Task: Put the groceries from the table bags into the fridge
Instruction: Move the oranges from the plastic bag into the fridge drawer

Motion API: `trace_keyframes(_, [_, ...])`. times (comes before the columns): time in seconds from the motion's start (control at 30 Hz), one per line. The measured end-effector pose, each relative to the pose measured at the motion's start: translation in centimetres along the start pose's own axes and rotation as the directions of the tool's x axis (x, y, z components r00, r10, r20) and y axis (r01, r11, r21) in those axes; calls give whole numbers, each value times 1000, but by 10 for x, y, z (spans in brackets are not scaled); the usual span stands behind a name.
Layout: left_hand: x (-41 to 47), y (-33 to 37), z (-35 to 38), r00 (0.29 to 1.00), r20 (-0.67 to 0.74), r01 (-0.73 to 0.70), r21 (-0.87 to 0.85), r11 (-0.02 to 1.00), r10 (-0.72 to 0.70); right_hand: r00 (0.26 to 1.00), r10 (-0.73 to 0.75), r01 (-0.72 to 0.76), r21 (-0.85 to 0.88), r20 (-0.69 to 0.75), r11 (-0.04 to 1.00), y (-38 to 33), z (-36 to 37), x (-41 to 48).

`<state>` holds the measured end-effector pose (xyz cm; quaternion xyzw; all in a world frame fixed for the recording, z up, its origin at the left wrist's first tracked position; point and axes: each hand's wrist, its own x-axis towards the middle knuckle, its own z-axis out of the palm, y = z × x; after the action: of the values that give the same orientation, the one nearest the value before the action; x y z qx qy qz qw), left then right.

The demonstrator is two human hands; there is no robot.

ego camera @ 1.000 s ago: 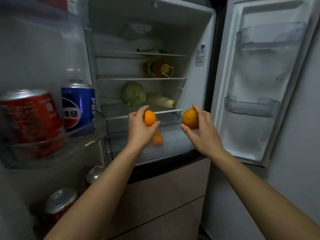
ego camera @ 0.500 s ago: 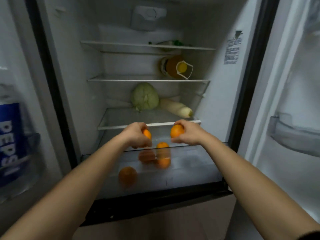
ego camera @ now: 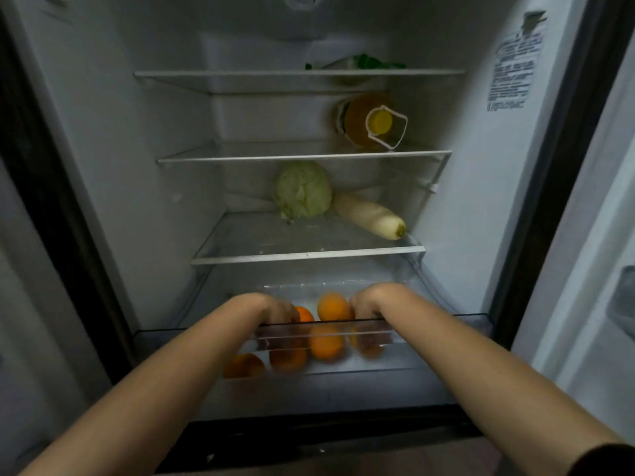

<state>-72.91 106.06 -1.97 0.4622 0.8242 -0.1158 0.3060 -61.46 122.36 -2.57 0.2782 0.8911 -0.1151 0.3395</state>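
Observation:
Both my hands reach down into the clear crisper drawer (ego camera: 433,319) at the bottom of the open fridge. My left hand (ego camera: 275,310) holds an orange (ego camera: 305,314) that peeks out past its fingers. My right hand (ego camera: 369,302) holds another orange (ego camera: 331,305) on its left side. The fingertips of both hands dip behind the drawer's front rim and are blurred. Several more oranges (ego camera: 326,345) lie in the drawer below, seen through its front wall.
On the shelf above the drawer lie a green cabbage (ego camera: 302,190) and a white radish (ego camera: 369,216). A yellow-capped oil bottle (ego camera: 367,121) lies one shelf higher, with a green packet (ego camera: 360,61) on the top shelf. The open fridge door (ego camera: 604,235) stands at the right.
I have moved closer to the fridge. Both hands, each with an orange, have gone from in front of the fridge down into the crisper drawer.

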Motion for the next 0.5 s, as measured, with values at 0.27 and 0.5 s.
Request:
trace_keyframes(0.27, [-12,-11,-2,881,-473,14,-34,999,-29,894,-101,174,130,-437,976,-4,6,-27])
trace_keyframes(0.5, [-74,-1,42,311,-946,-48,-111,993,-91,427,59,299,203,-903,932,-19,49,-71])
